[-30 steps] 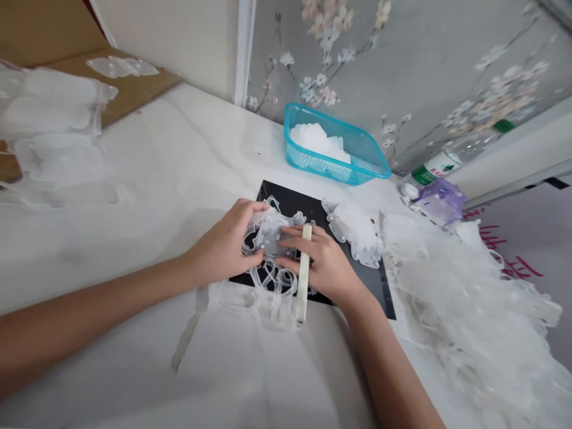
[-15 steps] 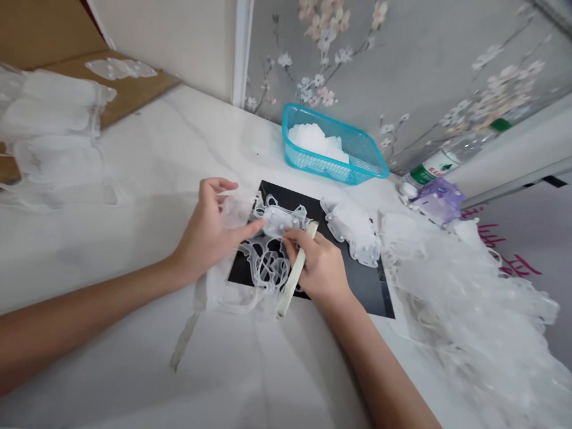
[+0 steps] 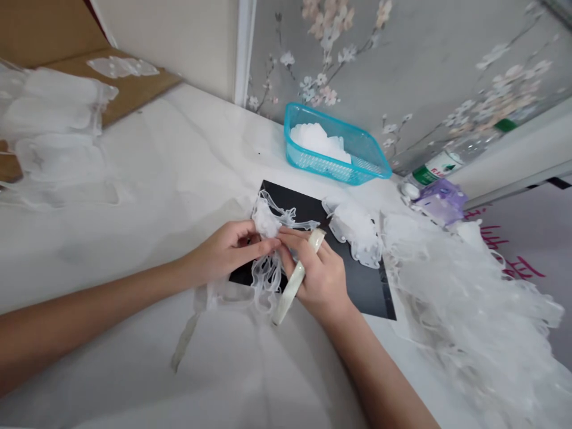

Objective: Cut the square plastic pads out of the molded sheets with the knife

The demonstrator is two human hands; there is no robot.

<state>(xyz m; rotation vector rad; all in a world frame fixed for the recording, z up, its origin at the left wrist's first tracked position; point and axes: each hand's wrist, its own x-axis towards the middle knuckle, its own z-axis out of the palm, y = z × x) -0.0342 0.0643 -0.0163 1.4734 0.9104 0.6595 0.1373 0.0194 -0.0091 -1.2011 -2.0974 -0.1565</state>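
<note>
Over the left part of a black mat [image 3: 304,205], my left hand [image 3: 235,247] pinches a bunched translucent white piece [image 3: 267,221] between thumb and fingers. My right hand [image 3: 315,268] meets it from the right, its fingertips closed on the same piece. A pale, tape-wrapped stick [image 3: 290,296] is also held in my right hand, slanting down toward me. Thin looping clear strips [image 3: 267,277] hang below the fingers, and more strands lie just above them. On the mat's right side rests a small heap of frosted pieces [image 3: 355,229].
Behind the mat stands a blue basket [image 3: 337,170] holding white pieces. A large pile of clear plastic parts [image 3: 469,298] covers the right side. A bottle [image 3: 442,164] and a purple packet [image 3: 442,199] are at the back right. Stacked clear sheets [image 3: 58,119] lie at the left.
My left hand has closed and moved to the right, against my right fingertips. The flat clear piece between the hands is now bunched up, and the loops below it hang narrower.
</note>
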